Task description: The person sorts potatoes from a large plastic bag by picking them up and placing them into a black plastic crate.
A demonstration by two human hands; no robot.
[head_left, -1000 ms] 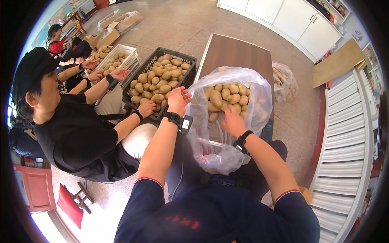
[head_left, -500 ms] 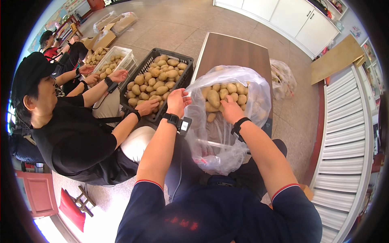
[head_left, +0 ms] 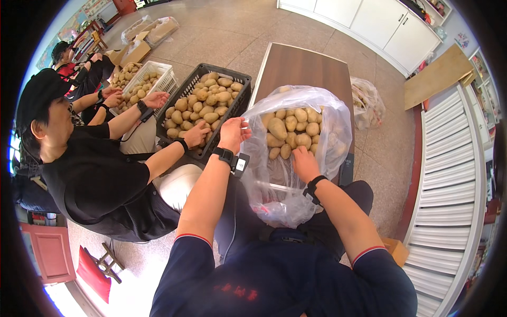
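Note:
A clear plastic bag (head_left: 338,124) lies with its mouth spread on the brown tabletop, and many potatoes (head_left: 277,128) show inside. At the bag's left rim is my left hand (head_left: 232,134), its fingers curled round the thin film. My right hand (head_left: 305,164) reaches into the bag's mouth, palm down, with its fingertips against the nearest potatoes. Its fingers look slightly apart and no potato shows in its grasp, though their undersides are hidden. Both wrists wear black straps with small devices.
Left of the bag stands a black crate (head_left: 247,87) full of potatoes, where a co-worker's hand (head_left: 196,133) touches some. Beyond it are a white crate (head_left: 168,79) and more people. Another potato bag (head_left: 368,100) lies right of the brown table (head_left: 306,63). A white radiator (head_left: 446,195) lines the right side.
My right hand has drawn back toward me, uncovering potatoes in the middle of the bag. My left hand has barely moved. The co-worker's nearer hand has shifted slightly over the black crate.

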